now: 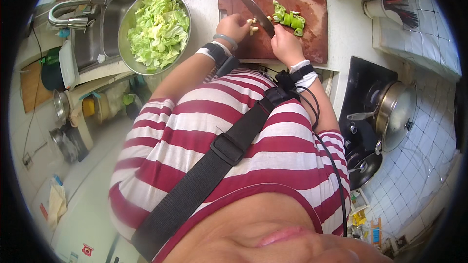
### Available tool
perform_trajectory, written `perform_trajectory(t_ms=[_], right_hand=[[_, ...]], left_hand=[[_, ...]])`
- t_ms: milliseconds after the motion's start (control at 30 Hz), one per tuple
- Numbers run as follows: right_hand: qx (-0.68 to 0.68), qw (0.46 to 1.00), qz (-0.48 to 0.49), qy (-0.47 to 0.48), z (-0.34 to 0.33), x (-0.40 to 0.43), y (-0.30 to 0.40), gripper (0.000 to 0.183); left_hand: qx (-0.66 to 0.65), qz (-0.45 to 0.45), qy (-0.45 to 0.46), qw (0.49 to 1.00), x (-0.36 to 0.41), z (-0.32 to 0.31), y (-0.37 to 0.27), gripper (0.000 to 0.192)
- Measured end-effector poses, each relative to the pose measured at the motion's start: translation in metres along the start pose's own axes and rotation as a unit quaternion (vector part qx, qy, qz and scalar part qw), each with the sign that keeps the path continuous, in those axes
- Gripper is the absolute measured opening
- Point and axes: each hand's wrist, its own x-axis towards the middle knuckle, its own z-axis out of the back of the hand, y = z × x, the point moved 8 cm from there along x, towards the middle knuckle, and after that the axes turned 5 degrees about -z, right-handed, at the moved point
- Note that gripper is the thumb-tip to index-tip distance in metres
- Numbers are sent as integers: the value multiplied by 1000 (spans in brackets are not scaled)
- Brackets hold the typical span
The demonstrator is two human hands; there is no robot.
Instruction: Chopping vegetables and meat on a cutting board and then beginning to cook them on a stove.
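My right hand (287, 45) grips the handle of a kitchen knife (257, 15), its blade angled up and left over a reddish-brown cutting board (310, 49). Peeled garlic cloves (253, 29) lie on the board left of the blade, and a few pale pieces sit close by the blade. At the board's left side, my left hand (233, 28) has its thumb and fingers pinched together at a garlic clove (249, 21). Cut green pepper (291, 20) rests in a row to the right of the knife.
A metal bowl (122, 49) of torn leafy greens (159, 33) stands left of the board, beside a steel sink (115, 25) with a faucet (69, 22). At right, a lidded pan (396, 117) and a dark wok (365, 171) sit on a black gas stove (360, 76).
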Motion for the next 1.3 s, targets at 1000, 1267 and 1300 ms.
perform_trajectory(t_ms=[1000, 1267, 1300], right_hand=[[-55, 997, -34, 44, -30, 2, 17, 12], [11, 1000, -17, -16, -13, 2, 14, 11], [11, 1000, 2, -23, -7, -1, 19, 11]], left_hand=[[-36, 51, 159, 985, -16, -15, 5, 22], [-30, 75, 152, 985, -18, -15, 6, 19], [-42, 101, 151, 982, -19, -15, 12, 21]])
